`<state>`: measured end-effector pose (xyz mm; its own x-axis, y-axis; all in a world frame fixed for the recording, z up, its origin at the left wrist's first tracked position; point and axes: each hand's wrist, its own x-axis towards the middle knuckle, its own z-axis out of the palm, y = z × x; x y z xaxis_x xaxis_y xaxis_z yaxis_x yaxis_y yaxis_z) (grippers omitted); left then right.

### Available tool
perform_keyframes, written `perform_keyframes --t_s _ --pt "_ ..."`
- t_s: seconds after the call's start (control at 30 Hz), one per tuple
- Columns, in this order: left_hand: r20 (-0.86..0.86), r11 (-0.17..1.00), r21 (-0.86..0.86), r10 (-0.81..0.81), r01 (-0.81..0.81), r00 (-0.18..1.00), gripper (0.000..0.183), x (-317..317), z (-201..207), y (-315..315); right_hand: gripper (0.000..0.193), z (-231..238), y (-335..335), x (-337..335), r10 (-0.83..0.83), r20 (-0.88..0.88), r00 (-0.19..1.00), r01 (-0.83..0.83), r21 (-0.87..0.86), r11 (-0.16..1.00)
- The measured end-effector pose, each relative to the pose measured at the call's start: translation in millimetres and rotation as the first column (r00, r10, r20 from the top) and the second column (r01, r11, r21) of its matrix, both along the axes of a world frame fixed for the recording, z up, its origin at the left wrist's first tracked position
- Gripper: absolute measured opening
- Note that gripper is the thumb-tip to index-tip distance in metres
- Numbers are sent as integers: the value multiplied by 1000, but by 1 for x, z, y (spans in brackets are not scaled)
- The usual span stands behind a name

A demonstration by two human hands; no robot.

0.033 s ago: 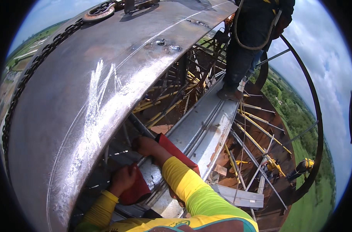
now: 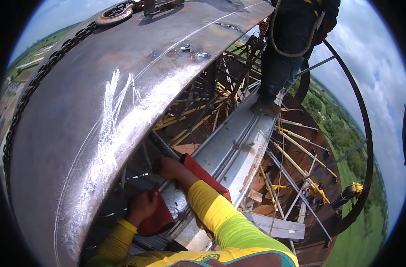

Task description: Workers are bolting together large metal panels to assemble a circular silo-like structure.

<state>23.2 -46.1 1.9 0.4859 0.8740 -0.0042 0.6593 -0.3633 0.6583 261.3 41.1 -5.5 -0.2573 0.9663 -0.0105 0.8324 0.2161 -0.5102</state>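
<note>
One red cloth (image 2: 203,175) is clamped under the curved steel plate's (image 2: 100,111) lower edge by two hands, left hand (image 2: 141,205) and right hand (image 2: 167,168), fingers closed on it.

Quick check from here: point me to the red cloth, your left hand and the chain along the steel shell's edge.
red cloth (image 2: 156,220), head view, on the fold under the left hand.
left hand (image 2: 142,205), head view, on the back of the hand.
chain (image 2: 56,57), head view, on links along the shell's upper left edge.

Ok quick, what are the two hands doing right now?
Left hand: closed, gripping the red cloth.
Right hand: resting by the steel plate's edge; fingers hidden, cannot tell.
</note>
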Motion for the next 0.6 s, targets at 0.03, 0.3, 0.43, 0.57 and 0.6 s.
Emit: perform_keyframes --t_s 0.03,0.3,0.43,0.57,0.6 --pt "-3 1000 4 1 -1 1000 49 -1 -1 1 31 -4 2 1 1 -3 1000 -1 4 1000" --pt "7 1000 -11 12 -12 1000 48 -1 11 -2 36 21 -6 -7 -50 -14 999 49 -64 997" --pt "14 999 14 35 -35 999 48 -4 13 -4 37 38 -11 -12 -12 -14 1000 11 -73 997" --pt "7 999 11 31 -31 999 50 -2 0 -2 37 46 -20 -12 -41 -24 999 39 -89 995" --pt "-12 999 20 32 -31 999 50 -1 -5 -3 38 41 -21 -11 -39 -45 998 35 -90 995"
